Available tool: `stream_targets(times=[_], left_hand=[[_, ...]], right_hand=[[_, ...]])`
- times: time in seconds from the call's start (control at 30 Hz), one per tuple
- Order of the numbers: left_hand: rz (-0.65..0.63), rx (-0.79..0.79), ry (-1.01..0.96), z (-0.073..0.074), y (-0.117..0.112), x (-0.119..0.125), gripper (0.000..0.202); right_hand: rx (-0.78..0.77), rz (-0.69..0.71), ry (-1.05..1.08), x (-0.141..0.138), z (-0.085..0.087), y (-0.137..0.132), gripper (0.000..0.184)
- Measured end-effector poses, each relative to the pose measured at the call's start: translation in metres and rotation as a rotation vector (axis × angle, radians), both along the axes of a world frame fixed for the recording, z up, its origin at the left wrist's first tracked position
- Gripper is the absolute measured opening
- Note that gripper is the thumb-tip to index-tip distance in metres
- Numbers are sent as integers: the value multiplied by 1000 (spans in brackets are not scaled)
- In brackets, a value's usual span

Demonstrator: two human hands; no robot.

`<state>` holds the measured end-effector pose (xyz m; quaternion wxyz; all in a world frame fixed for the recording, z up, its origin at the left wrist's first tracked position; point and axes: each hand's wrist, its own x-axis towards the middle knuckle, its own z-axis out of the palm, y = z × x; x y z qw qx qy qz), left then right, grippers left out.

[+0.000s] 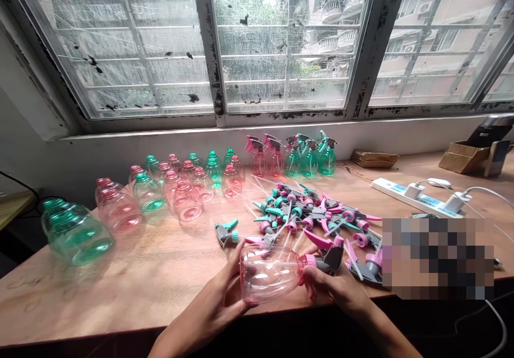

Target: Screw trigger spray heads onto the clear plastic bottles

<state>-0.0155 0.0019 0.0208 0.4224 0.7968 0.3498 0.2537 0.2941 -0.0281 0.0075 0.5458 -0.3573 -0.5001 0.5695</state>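
A clear pink spray bottle lies sideways in the air over the table's front edge, its base to the left. My left hand is wrapped round the base end. At the neck, my right hand grips the pink collar of the grey and pink trigger sprayer, which sits on the bottle's mouth. The sprayer's tube shows inside the bottle. Just behind my hands lies a heap of loose trigger sprayers, pink, green and grey. One grey and green sprayer lies apart, left of the heap.
Open green bottles and pink bottles stand on the left of the wooden table. Several bottles with sprayers stand by the wall. A white power strip, a cardboard box and a blurred patch are at right.
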Motion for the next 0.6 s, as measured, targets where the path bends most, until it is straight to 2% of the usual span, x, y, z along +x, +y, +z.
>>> stream_targets(times=[0.2, 0.6], left_hand=[[2, -19, -29, -5, 2, 0, 99], [30, 13, 5, -1, 1, 1, 98]], right_hand=[[12, -6, -10, 0, 1, 2, 42], [41, -67, -17, -2, -5, 5, 43]])
